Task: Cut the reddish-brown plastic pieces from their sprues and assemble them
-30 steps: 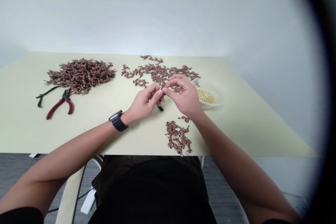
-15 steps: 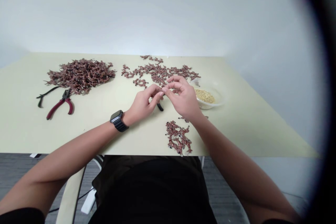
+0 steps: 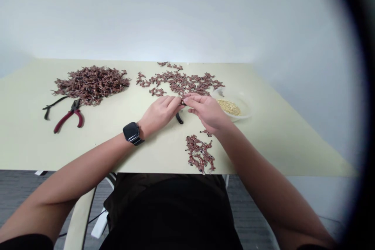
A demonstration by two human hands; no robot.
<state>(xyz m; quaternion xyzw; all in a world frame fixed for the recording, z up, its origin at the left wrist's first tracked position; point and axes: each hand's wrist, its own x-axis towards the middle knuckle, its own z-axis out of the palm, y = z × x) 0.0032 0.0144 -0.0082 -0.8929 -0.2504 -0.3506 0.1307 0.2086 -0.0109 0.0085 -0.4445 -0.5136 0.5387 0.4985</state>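
The left hand [image 3: 160, 112] and right hand [image 3: 207, 111] pinched a small dark-brown piece [image 3: 182, 102] between nearly meeting fingertips, equally near, its long axis hidden. Bodyward of the grip lay a curved black handle [image 3: 179, 118]; beyond, scattered glossy brown figurines [image 3: 183, 81]; rightward, a round translucent plastic bowl [image 3: 245, 100].
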